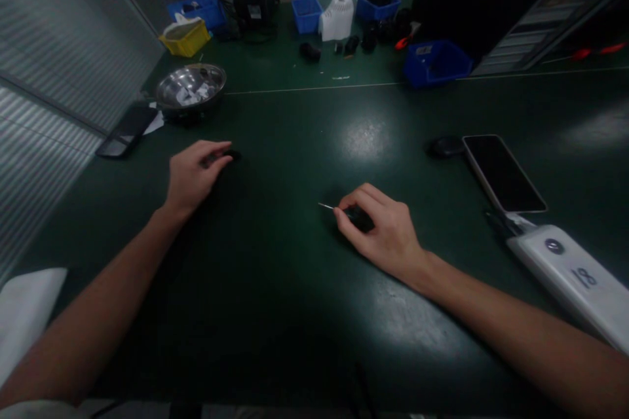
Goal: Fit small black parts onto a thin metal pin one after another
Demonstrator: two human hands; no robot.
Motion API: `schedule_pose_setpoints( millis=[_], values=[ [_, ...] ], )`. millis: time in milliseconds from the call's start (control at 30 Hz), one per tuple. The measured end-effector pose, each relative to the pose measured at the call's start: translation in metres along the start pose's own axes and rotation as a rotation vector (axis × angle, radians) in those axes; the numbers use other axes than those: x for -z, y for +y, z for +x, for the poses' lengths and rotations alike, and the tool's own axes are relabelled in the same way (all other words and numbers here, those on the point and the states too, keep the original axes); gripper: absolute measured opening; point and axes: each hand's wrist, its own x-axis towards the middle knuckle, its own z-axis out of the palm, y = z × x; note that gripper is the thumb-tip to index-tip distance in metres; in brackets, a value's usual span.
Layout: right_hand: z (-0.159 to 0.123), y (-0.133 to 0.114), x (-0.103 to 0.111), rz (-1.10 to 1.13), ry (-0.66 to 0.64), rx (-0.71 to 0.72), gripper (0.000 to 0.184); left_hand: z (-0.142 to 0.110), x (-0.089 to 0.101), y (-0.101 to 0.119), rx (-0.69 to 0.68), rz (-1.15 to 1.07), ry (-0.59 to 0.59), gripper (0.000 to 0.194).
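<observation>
On the left side of the green table, my left hand (193, 173) is closed in a pinch. Between its thumb and fingers a small dark piece (234, 155) pokes out, too dim to name. My right hand (383, 226) rests near the table's middle, thumb and index finger pressed together. From that pinch a thin metal rod (325, 205) points left. A dark shape behind the fingertips could be its handle or only shadow; I cannot tell. The two hands are well apart.
A steel bowl (211, 75) holding white scraps stands back left, near a black phone (128, 131). Blue bins (435, 65) and a yellow bin (185, 41) line the far side. On the right lie a computer mouse (446, 146), another phone (504, 173) and a white device (570, 275).
</observation>
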Motion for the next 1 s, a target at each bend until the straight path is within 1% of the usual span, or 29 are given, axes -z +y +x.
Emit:
schedule_pose_setpoints(
  millis=[67, 133, 167, 233, 300, 433, 667, 1000],
  values=[
    [0.000, 0.000, 0.000, -0.004, -0.004, 0.001, 0.016, 0.002, 0.015, -0.034, 0.083, 0.144, 0.053, 0.035],
    [0.000, 0.000, 0.000, -0.003, -0.014, 0.002, 0.016, 0.000, 0.027, -0.060, 0.136, 0.256, 0.082, 0.037],
    [0.000, 0.000, 0.001, -0.001, -0.019, 0.003, 0.016, -0.001, 0.031, -0.070, 0.153, 0.296, 0.089, 0.038],
    [0.000, 0.000, 0.001, 0.003, -0.026, 0.005, 0.016, -0.004, 0.037, -0.081, 0.179, 0.351, 0.096, 0.040],
    [0.000, 0.001, 0.001, 0.005, -0.025, 0.008, 0.016, -0.005, 0.038, -0.083, 0.200, 0.386, 0.094, 0.041],
    [0.000, 0.000, 0.002, 0.007, -0.026, 0.013, 0.016, -0.004, 0.037, -0.077, 0.227, 0.414, 0.072, 0.040],
    [0.000, 0.000, 0.001, 0.003, -0.024, 0.013, 0.017, -0.002, 0.038, -0.072, 0.166, 0.503, 0.000, 0.045],
    [0.000, 0.001, 0.000, -0.001, -0.022, 0.013, 0.017, -0.001, 0.036, -0.069, 0.173, 0.539, -0.019, 0.043]
  ],
)
